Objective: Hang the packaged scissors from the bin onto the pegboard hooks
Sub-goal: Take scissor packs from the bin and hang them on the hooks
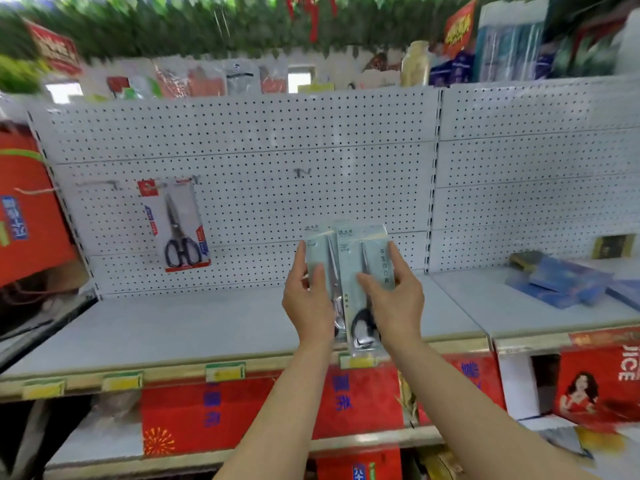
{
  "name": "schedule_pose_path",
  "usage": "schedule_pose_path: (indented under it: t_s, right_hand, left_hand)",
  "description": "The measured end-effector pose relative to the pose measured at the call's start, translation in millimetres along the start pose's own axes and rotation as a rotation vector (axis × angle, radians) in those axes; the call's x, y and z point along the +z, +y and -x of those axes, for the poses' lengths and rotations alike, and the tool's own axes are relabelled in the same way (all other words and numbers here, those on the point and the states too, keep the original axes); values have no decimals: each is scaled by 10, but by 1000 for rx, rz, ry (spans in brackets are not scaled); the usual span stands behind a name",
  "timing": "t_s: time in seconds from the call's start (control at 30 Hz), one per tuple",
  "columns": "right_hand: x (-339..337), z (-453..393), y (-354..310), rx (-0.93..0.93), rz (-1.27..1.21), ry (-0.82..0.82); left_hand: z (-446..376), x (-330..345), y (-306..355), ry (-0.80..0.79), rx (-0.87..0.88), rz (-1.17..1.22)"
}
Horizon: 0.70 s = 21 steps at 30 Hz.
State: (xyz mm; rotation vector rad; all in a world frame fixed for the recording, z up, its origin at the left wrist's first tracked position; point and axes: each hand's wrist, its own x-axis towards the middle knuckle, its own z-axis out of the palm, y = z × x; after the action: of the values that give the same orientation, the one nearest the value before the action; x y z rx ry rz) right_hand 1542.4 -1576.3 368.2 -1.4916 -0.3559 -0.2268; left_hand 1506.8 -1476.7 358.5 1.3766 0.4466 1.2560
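Together, left hand (pixel 306 299) and right hand (pixel 398 299) pinch two scissors packs (pixel 346 258) — below bare pegboard (pixel 277 126)

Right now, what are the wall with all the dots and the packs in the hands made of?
The wall looks like white painted metal, judging by its neat punched holes and flat panels, though I can't be sure. The packs look like pale printed card under shiny clear plastic, which glints. The scissors inside seem to be steel with dark plastic handles.

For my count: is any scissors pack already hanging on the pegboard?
Yes, one red-trimmed scissors pack hangs on the pegboard, left of both hands.
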Motion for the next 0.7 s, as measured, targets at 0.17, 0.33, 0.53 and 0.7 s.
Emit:
schedule_pose_path:
  t_s: [0.17,0.33,0.53,0.7]
  right_hand:
    - [175,-203,-161,-15,-74,-48]
    - [421,-460,-188,-15,-130,-52]
    - [727,-787,-143,-37,-158,0]
    - [917,-977,-143,-45,-165,57]
  left_hand:
    - [-220,129,184,30,0,71]
    - [-583,230,140,22,18,49]
    - [-1102,401,25,-17,45,80]
    - [-1470,543,-77,-52,48,86]
